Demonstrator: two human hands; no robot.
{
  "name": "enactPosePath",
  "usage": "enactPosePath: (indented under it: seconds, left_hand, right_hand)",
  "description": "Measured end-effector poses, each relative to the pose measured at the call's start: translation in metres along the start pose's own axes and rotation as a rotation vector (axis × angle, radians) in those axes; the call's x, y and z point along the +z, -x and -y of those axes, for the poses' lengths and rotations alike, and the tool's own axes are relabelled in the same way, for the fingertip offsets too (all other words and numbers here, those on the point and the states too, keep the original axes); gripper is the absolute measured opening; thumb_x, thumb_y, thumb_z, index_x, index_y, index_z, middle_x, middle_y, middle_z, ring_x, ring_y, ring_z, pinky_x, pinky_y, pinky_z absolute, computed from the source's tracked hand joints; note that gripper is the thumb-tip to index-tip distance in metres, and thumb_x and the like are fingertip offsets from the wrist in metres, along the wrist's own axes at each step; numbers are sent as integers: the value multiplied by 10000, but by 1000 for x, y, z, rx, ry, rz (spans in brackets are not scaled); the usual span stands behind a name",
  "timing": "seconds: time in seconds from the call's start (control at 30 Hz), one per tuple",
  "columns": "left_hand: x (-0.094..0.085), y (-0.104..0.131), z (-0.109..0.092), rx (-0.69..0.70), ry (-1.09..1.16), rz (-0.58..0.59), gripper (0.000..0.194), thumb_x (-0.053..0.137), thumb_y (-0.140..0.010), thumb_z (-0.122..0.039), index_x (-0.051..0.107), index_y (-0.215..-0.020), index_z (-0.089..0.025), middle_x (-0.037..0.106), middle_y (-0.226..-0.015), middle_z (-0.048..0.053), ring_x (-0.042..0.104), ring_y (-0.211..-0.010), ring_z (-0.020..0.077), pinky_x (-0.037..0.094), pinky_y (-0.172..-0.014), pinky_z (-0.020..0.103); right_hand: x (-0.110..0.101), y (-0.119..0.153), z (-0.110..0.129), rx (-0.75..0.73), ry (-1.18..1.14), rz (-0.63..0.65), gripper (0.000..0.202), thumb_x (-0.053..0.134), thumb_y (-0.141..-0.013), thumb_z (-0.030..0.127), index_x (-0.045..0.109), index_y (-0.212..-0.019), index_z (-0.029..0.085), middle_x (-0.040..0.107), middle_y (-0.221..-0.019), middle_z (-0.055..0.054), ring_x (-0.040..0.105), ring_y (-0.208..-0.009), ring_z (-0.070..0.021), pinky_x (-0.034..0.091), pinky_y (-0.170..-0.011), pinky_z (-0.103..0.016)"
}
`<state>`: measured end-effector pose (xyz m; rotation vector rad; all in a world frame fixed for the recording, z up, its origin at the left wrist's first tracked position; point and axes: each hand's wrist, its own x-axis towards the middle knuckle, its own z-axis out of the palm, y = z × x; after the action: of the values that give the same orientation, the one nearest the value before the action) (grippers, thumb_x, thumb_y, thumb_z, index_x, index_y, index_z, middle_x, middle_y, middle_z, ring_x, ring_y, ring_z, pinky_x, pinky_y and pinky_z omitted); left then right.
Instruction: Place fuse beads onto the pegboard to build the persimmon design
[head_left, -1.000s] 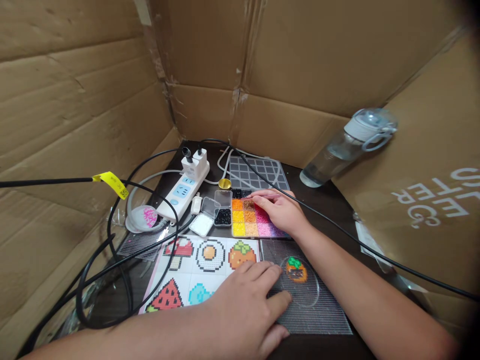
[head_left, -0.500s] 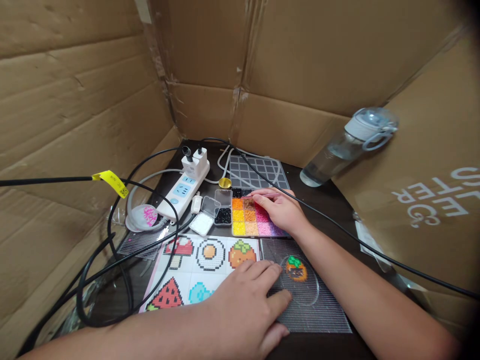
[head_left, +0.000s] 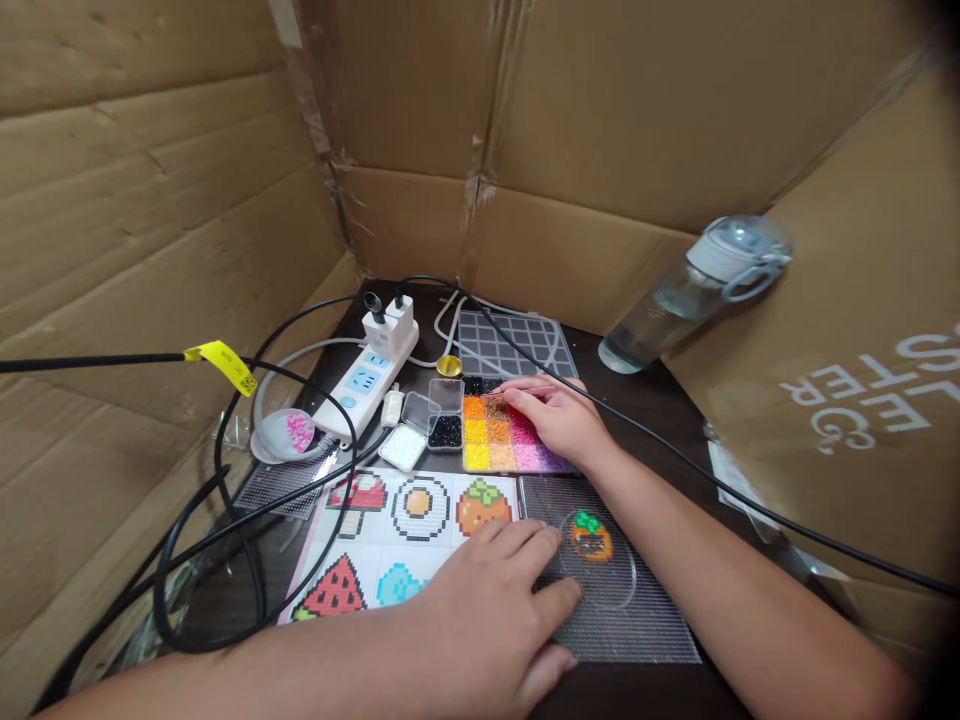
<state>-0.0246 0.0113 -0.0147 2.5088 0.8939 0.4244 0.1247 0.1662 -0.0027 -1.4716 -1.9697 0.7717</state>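
My right hand (head_left: 562,415) pinches slim pink tweezers (head_left: 521,389), their tip over the brown beads in the divided bead box (head_left: 475,458). Whether a bead sits in the tip is too small to tell. Fingers spread, my left hand (head_left: 510,580) lies across the right edge of the pattern sheet (head_left: 367,555) and the left part of the clear pegboard (head_left: 637,635). On the pegboard is a partly filled persimmon of orange and green beads (head_left: 592,538). The sheet shows a mushroom, an egg, a persimmon, a watermelon and a blue figure partly under my hand.
Small boxes of black beads (head_left: 445,432) and white beads (head_left: 403,448) stand left of the bead box. Behind are a gold tin (head_left: 449,366), a grey grid lid (head_left: 517,345) and a power strip (head_left: 367,380). A black cable (head_left: 622,408) crosses above. A water bottle (head_left: 667,300) leans right.
Both hands keep nearly the same place, the tweezers still over the brown beads. The view shifts very slightly.
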Motion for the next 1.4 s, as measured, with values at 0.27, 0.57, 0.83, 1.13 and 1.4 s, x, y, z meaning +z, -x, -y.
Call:
enactPosePath:
  seconds: [0.27, 0.57, 0.83, 1.13, 1.4]
  left_hand:
    - [1, 0, 0, 6, -4, -4, 383, 553, -936, -462, 582, -1221, -208, 476, -1398, 127, 470, -1254, 305, 358, -1086, 489]
    - [0, 1, 1, 4, -8, -2, 389, 549, -938, -465, 575, -1233, -213, 469, -1409, 126, 471, -1257, 310, 354, -1088, 503]
    - [1, 1, 1, 5, -7, -14, 391, 580, -922, -462, 582, -1225, -214, 481, -1399, 121, 478, -1246, 298, 356, -1091, 486]
    - [2, 1, 0, 11, -12, -24, 396, 588, -908, -460, 593, -1218, -212, 497, -1362, 127, 477, -1246, 309, 368, -1077, 511]
    - [8, 1, 3, 50, -35, -65, 375, 602, -902, -405, 617, -1202, -182, 493, -1372, 165, 476, -1258, 337, 384, -1056, 513]
  right_hand:
    - [3, -1, -7, -13, -27, 9, 214, 593, -882, 448, 771, -868, 330, 750, -1065, 29, 673, -1055, -222, 474, -1014, -428]
    - [4, -2, -13, -75, -83, -18, 227, 597, -885, 453, 783, -864, 325, 762, -1038, 17, 693, -1023, -221, 506, -986, -412]
    - [-2, 2, -4, -39, -330, -29, 212, 679, -824, 414, 770, -835, 224, 788, -901, -42, 732, -906, -236, 558, -856, -374]
    - [-26, 28, 3, 47, -451, -50, 242, 737, -776, 409, 777, -838, 179, 777, -886, -83, 704, -845, -231, 543, -708, -328]
    - [-51, 76, -23, 127, -465, -102, 290, 743, -774, 448, 773, -862, 172, 767, -829, -79, 579, -561, -124, 432, -480, -249]
